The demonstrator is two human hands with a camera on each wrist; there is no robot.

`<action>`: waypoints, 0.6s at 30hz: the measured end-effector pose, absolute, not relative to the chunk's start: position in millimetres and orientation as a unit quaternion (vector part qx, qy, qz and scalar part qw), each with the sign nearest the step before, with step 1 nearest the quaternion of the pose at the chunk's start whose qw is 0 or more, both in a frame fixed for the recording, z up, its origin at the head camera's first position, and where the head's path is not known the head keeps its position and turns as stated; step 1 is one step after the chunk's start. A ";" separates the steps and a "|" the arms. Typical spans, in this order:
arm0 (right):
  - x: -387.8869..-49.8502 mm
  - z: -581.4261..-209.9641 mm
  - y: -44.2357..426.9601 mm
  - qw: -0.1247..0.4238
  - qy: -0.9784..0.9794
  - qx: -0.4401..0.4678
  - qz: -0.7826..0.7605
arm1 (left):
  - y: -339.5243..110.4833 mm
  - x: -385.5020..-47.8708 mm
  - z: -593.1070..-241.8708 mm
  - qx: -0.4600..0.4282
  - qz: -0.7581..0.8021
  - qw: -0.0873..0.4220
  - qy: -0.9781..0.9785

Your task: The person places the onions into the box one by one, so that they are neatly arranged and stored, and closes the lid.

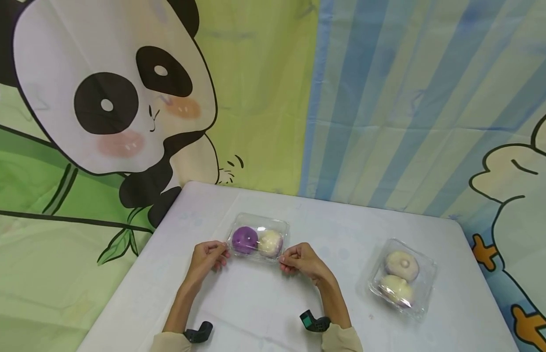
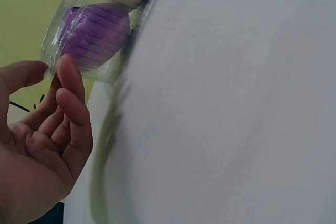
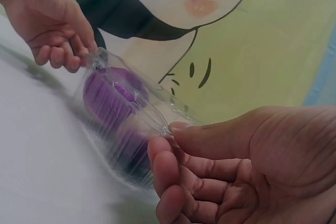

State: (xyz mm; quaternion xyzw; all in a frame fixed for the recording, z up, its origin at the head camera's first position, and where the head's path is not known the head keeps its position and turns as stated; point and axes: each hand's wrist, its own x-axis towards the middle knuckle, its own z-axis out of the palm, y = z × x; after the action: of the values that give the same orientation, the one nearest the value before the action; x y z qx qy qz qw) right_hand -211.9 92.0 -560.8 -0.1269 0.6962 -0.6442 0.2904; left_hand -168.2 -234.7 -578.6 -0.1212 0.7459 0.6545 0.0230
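A clear plastic clamshell box (image 1: 258,224) sits toward the table's far side, holding a purple bun (image 1: 244,240) on the left and a cream bun with purple patches (image 1: 270,243) on the right. My left hand (image 1: 208,260) pinches the box's near left corner between thumb and index finger. At the near right corner, my right hand (image 1: 303,261) pinches the rim the same way. In the right wrist view, the thumb and fingertips of the right hand (image 3: 210,161) meet on the box's edge, with the purple bun (image 3: 113,95) behind the plastic.
A second clear box (image 1: 424,288) with two cream buns (image 1: 401,265) lies at the right of the white table (image 1: 255,303). Behind the table hangs a cartoon panda curtain (image 1: 264,98). Each wrist carries a small black camera.
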 end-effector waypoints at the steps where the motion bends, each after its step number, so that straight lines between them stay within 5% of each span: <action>1: -212.1 -560.9 92.4 0.290 0.697 -0.127 -0.644 | -235.9 -167.7 -578.5 -0.120 0.658 0.029 0.742; 18: -215.4 -564.4 95.0 0.294 0.690 -0.126 -0.649 | -239.5 -168.5 -586.0 -0.112 0.685 0.035 0.719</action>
State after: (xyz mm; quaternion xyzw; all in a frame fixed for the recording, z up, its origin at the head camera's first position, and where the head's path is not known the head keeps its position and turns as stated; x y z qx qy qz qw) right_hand -215.4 95.0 -564.4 -0.1258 0.6900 -0.6492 0.2943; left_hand -168.5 -239.5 -586.0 -0.1124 0.7192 0.6848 0.0351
